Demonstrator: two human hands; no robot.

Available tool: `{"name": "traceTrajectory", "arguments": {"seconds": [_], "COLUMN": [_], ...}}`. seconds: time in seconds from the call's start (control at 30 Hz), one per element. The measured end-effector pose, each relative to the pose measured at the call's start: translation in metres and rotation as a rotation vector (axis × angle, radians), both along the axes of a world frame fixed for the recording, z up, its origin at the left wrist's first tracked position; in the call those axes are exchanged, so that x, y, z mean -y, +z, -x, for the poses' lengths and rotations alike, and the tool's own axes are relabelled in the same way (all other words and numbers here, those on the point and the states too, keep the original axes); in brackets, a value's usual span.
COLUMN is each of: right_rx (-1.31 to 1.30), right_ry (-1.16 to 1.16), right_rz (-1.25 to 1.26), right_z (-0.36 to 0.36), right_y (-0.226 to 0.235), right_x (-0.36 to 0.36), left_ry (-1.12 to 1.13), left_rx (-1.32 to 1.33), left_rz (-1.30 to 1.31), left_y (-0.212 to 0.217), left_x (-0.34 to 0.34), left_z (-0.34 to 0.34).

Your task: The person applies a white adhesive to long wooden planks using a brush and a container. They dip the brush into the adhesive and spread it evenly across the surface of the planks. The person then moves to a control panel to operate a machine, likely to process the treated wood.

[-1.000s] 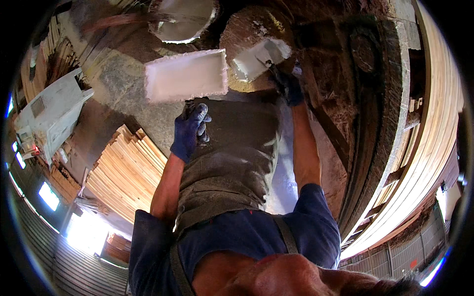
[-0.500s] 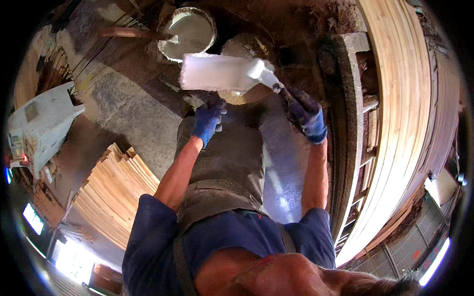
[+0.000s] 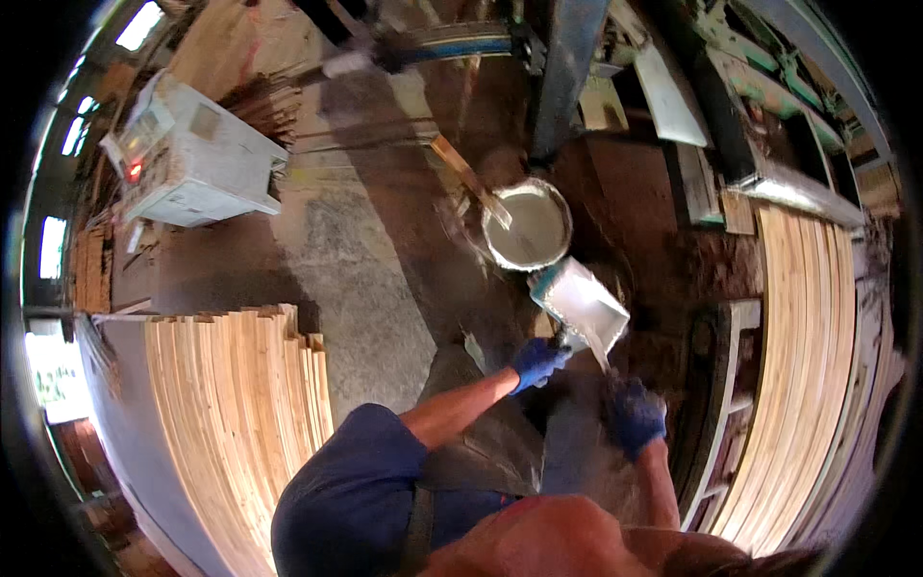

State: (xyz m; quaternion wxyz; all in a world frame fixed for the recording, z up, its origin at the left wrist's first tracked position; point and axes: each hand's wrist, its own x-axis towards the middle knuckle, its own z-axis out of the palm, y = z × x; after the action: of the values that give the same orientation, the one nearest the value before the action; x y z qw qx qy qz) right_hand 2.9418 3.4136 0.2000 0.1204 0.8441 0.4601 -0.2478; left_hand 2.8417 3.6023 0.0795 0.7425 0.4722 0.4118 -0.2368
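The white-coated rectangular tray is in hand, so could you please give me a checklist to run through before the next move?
1. Left hand on the white-coated rectangular tray: ok, gloved fingers closed at its near edge.
2. Right hand on the flat tool: ok, gloved and gripping its handle end.
3. Tool touching the tray: cannot tell; they overlap in view.
4. Tray level: cannot tell from this angle.
5. Round bucket upright: ok, open, beyond the tray.
6. Bucket free of tools: not ok, a wooden-handled paddle lies across its rim.
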Motion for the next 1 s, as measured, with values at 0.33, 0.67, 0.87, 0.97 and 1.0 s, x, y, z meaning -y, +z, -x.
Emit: {"name": "traceTrajectory", "arguments": {"seconds": [0.33,0.67,0.87,0.97,1.0], "right_rx": [-0.307,-0.876,-0.637,-0.352,-0.285], "right_ry": [-0.535,-1.290,-1.526,-1.023,-0.898], "right_rz": [-1.044,-0.942,-0.757,-0.441,-0.430], "right_z": [-0.008,0.034,0.016,0.000,-0.004], "right_y": [0.018,-0.053,-0.106,-0.191,-0.238], "right_x": [-0.013,0.042,0.102,0.115,0.123], "left_ry": [0.093,0.045,0.181,0.203,0.188], "left_rx": [0.104,0.327,0.056,-0.003,-0.012], "left_rz": [-0.046,-0.434,-0.107,-0.137,-0.141], "left_y": [-0.026,-0.076,-0.039,-0.015,-0.014], "left_x": [0.000,-0.038,-0.065,-0.065,-0.070], "left_z": [0.005,-0.022,-0.012,-0.015,-0.014]}}
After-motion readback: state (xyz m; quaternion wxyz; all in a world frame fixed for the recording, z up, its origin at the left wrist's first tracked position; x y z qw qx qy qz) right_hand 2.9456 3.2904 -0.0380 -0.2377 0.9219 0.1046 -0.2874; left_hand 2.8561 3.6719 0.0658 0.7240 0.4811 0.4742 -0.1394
